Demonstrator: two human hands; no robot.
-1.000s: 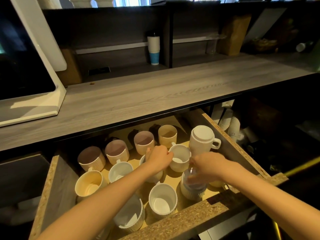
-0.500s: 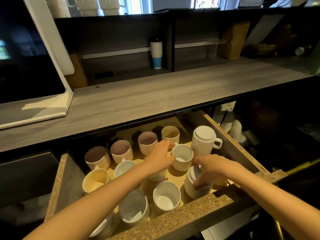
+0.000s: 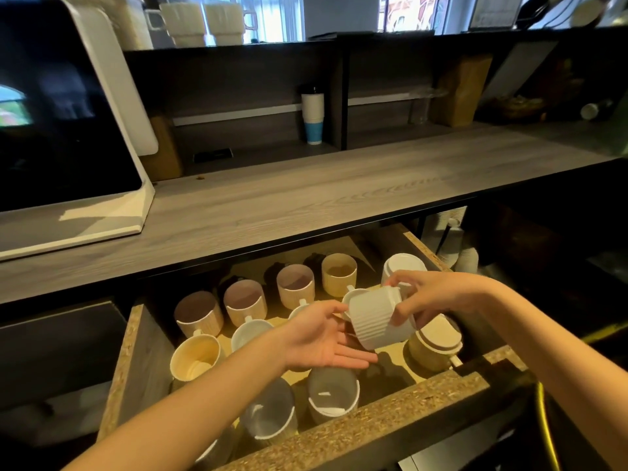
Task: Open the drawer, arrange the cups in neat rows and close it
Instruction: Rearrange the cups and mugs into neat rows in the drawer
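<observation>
Head view: right hand [image 3: 438, 297] fingers pinch a tilted white ribbed cup [image 3: 377, 321] above the open drawer [image 3: 390, 406]; left hand [image 3: 319, 338] lies open beneath. A slip could drop it onto the cups below, chipping them.

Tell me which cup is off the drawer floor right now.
The white ribbed cup, tilted and held in the air by the right hand with the open left hand beneath. Every other cup sits in the drawer.
</observation>
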